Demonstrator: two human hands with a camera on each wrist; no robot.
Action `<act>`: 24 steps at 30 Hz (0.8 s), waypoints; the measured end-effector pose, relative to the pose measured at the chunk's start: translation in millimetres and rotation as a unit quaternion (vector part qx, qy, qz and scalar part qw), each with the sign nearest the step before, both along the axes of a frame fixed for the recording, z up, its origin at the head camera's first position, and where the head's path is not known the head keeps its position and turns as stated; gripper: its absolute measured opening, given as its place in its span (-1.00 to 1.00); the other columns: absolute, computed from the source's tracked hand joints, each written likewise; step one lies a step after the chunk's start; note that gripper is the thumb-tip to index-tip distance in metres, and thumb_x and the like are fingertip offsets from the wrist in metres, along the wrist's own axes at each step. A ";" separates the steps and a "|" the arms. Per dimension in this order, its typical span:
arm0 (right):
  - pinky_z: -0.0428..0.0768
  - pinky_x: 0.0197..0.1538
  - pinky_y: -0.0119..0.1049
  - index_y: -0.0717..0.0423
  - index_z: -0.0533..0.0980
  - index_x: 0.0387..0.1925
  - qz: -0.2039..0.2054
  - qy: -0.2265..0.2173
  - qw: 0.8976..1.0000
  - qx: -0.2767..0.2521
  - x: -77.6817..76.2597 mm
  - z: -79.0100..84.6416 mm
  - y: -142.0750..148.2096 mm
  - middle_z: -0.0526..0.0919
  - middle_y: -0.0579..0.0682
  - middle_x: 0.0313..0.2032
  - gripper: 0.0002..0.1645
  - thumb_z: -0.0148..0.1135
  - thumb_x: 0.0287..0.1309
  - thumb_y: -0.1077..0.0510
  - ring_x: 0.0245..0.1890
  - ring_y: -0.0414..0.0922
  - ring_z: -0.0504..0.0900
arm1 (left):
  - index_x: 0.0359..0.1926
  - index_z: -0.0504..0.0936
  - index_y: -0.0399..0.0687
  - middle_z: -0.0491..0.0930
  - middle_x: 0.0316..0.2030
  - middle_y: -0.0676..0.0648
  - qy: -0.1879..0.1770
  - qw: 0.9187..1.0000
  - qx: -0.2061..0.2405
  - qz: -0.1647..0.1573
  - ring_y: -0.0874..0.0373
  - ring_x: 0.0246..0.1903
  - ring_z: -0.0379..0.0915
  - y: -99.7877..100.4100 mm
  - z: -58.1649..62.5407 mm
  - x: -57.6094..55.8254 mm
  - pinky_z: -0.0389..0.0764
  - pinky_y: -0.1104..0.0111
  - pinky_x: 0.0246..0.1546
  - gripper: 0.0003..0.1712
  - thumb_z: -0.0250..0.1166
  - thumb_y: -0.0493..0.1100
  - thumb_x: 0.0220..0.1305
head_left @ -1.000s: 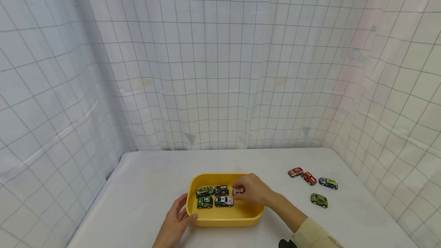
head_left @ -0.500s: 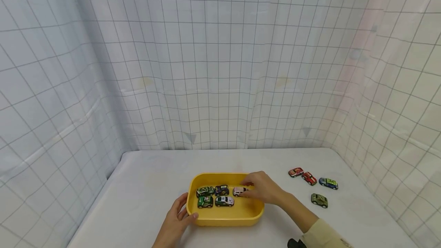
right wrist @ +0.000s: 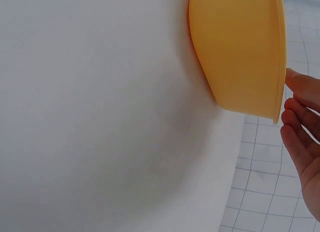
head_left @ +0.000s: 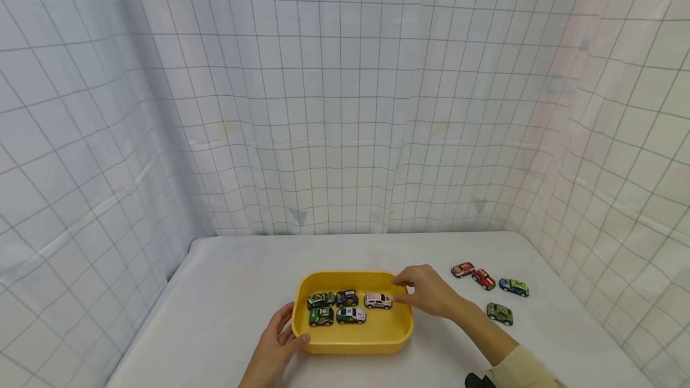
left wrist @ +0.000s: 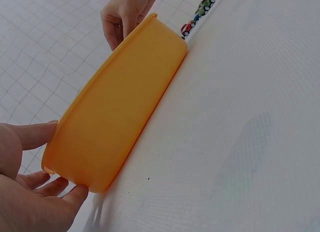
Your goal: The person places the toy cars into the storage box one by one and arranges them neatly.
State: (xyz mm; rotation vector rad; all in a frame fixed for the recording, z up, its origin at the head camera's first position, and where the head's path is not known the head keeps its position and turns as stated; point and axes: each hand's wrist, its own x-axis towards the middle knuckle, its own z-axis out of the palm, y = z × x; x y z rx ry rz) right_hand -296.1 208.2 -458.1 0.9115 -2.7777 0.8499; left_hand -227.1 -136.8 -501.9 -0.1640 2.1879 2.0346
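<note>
A yellow plastic tub (head_left: 356, 347) sits on the white table. Its left end is held by my left hand (head_left: 274, 347), thumb at the rim and fingers against the outer wall, as the left wrist view also shows. Inside are a pink-and-white toy car (head_left: 378, 300), a white-and-green toy car (head_left: 351, 315), a green toy car (head_left: 321, 316), a dark blue toy car (head_left: 347, 298) and a camouflage toy car (head_left: 321, 299). My right hand (head_left: 428, 293) hovers at the tub's right rim, fingers relaxed and apart from the thumb, holding nothing. The pink-and-white car lies just left of its fingertips.
On the table to the right lie an orange-red toy car (head_left: 462, 269), a red toy car (head_left: 484, 279), a blue-and-yellow toy car (head_left: 514, 287) and an olive green toy car (head_left: 499, 313). Grid-patterned white curtains (head_left: 345, 106) enclose the back and sides.
My right hand has let go of the pink-and-white toy car in the tub and moved right to the rim. The left hand and the tub have stayed in place.
</note>
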 end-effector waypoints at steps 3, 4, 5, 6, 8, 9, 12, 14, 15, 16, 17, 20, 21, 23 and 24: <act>0.73 -0.08 -0.22 0.21 0.74 -0.07 -0.005 0.006 1.000 0.001 0.1 -1.9 8.0 0.77 -0.03 -0.18 -0.67 0.56 0.15 0.16 -0.21 -0.04 0.68 | 0.59 0.02 -0.29 -0.04 0.55 -0.46 0.001 1.000 0.003 -0.001 -0.42 0.47 0.04 -0.3 0.5 0.7 0.41 -0.10 0.32 0.02 0.44 -0.34 0.28; 0.73 -0.07 -0.24 0.20 0.74 -0.07 -0.006 0.007 1.000 0.002 -0.1 -2.9 10.8 0.76 -0.05 -0.18 -0.67 0.56 0.15 0.15 -0.20 -0.02 0.69 | 0.59 0.02 -0.29 -0.04 0.55 -0.46 0.001 1.000 0.003 0.000 -0.41 0.47 0.03 -0.3 0.4 0.7 0.41 -0.10 0.32 0.02 0.44 -0.34 0.28; 0.73 -0.07 -0.24 0.19 0.74 -0.07 -0.006 0.006 1.000 0.001 -0.1 -3.6 13.6 0.76 -0.07 -0.18 -0.67 0.57 0.15 0.15 -0.19 0.00 0.70 | 0.59 0.02 -0.29 -0.04 0.55 -0.46 0.000 1.000 0.002 0.000 -0.41 0.47 0.03 -0.3 0.1 0.6 0.41 -0.10 0.32 0.03 0.44 -0.34 0.28; 0.73 -0.07 -0.24 0.18 0.74 -0.07 -0.006 0.004 1.000 0.000 0.0 -4.0 16.3 0.76 -0.08 -0.17 -0.68 0.56 0.15 0.14 -0.18 0.01 0.70 | 0.59 0.02 -0.29 -0.04 0.55 -0.46 0.000 1.000 0.001 0.001 -0.41 0.47 0.04 -0.3 -0.3 0.4 0.41 -0.09 0.32 0.03 0.44 -0.34 0.28; 0.74 -0.06 -0.22 0.16 0.74 -0.07 -0.006 -0.001 1.000 -0.001 0.7 -4.0 21.5 0.76 -0.09 -0.17 -0.68 0.56 0.15 0.13 -0.17 0.02 0.70 | 0.59 0.02 -0.29 -0.04 0.55 -0.46 -0.001 1.000 -0.001 0.001 -0.41 0.47 0.04 -0.1 -1.3 -0.2 0.42 -0.09 0.32 0.03 0.45 -0.33 0.28; 0.74 -0.06 -0.21 0.15 0.74 -0.07 -0.006 -0.003 1.000 -0.001 1.1 -3.7 24.0 0.76 -0.08 -0.16 -0.68 0.56 0.15 0.13 -0.17 0.02 0.70 | 0.59 0.02 -0.29 -0.04 0.55 -0.46 -0.001 1.000 -0.001 0.001 -0.41 0.47 0.04 -0.2 -1.7 -0.4 0.42 -0.09 0.32 0.03 0.45 -0.33 0.28; 0.74 -0.06 -0.16 0.14 0.73 -0.07 -0.008 -0.006 1.000 -0.004 3.2 -0.8 30.4 0.76 -0.02 -0.15 -0.69 0.55 0.16 0.14 -0.16 0.04 0.70 | 0.60 0.02 -0.29 -0.04 0.55 -0.46 -0.002 1.000 -0.002 0.003 -0.41 0.46 0.05 -0.8 -2.8 -0.9 0.42 -0.09 0.31 0.03 0.45 -0.33 0.28; 0.74 -0.06 -0.14 0.12 0.73 -0.07 -0.011 -0.004 1.000 -0.002 4.7 1.3 35.1 0.77 0.01 -0.15 -0.70 0.55 0.16 0.14 -0.16 0.05 0.70 | 0.59 0.02 -0.29 -0.04 0.55 -0.46 -0.001 1.000 -0.004 0.003 -0.41 0.46 0.05 -1.0 -3.0 -1.0 0.42 -0.09 0.31 0.03 0.45 -0.33 0.28; 0.74 -0.06 -0.13 0.12 0.73 -0.07 -0.014 -0.004 1.000 0.001 5.5 2.1 37.7 0.77 0.01 -0.14 -0.70 0.55 0.16 0.14 -0.16 0.06 0.70 | 0.59 0.02 -0.29 -0.04 0.55 -0.46 -0.001 1.000 -0.004 0.004 -0.41 0.46 0.05 -1.0 -2.9 -0.9 0.42 -0.09 0.31 0.03 0.45 -0.33 0.28; 0.74 -0.06 -0.10 0.13 0.73 -0.07 -0.016 -0.005 1.000 0.001 6.5 2.9 40.3 0.76 0.02 -0.14 -0.70 0.55 0.16 0.15 -0.16 0.07 0.70 | 0.59 0.02 -0.29 -0.04 0.55 -0.46 0.000 1.000 -0.004 0.004 -0.41 0.46 0.05 -1.0 -2.7 -0.9 0.42 -0.09 0.31 0.03 0.45 -0.33 0.28; 0.74 -0.05 -0.06 0.13 0.73 -0.07 -0.018 -0.008 1.000 0.002 7.4 3.5 43.1 0.76 0.02 -0.14 -0.70 0.55 0.16 0.15 -0.15 0.07 0.70 | 0.59 0.02 -0.29 -0.04 0.55 -0.46 -0.001 1.000 -0.006 0.004 -0.41 0.46 0.05 -0.8 -2.5 -0.9 0.42 -0.09 0.31 0.03 0.45 -0.32 0.28; 0.74 -0.05 -0.01 0.16 0.73 -0.07 -0.025 -0.014 1.000 0.005 10.2 4.2 51.9 0.76 0.01 -0.14 -0.69 0.55 0.17 0.15 -0.15 0.08 0.70 | 0.59 0.03 -0.29 -0.04 0.55 -0.46 -0.003 1.000 -0.007 0.005 -0.41 0.46 0.05 0.1 -1.9 -1.2 0.41 -0.09 0.31 0.03 0.45 -0.32 0.29; 0.74 -0.05 -0.02 0.18 0.72 -0.07 -0.027 -0.016 1.000 0.005 11.0 4.1 55.0 0.76 0.01 -0.14 -0.69 0.55 0.16 0.15 -0.16 0.08 0.70 | 0.59 0.03 -0.28 -0.03 0.55 -0.45 -0.005 1.000 -0.007 0.007 -0.41 0.46 0.05 0.3 -1.7 -1.3 0.41 -0.09 0.32 0.02 0.45 -0.33 0.28; 0.75 -0.06 -0.06 0.20 0.72 -0.08 -0.028 -0.016 0.999 0.002 12.5 3.7 61.0 0.76 0.03 -0.14 -0.68 0.55 0.16 0.17 -0.16 0.09 0.70 | 0.59 0.03 -0.29 -0.03 0.55 -0.45 -0.006 1.000 -0.009 0.008 -0.41 0.46 0.06 0.6 -1.9 -1.6 0.42 -0.09 0.31 0.02 0.45 -0.33 0.28; 0.75 -0.06 -0.10 0.22 0.72 -0.08 -0.028 -0.013 1.000 0.002 13.1 3.4 64.0 0.76 0.03 -0.14 -0.68 0.55 0.15 0.18 -0.16 0.08 0.70 | 0.59 0.04 -0.29 -0.03 0.55 -0.46 -0.006 1.000 -0.009 0.009 -0.41 0.46 0.06 0.8 -2.1 -1.8 0.42 -0.09 0.31 0.02 0.45 -0.34 0.28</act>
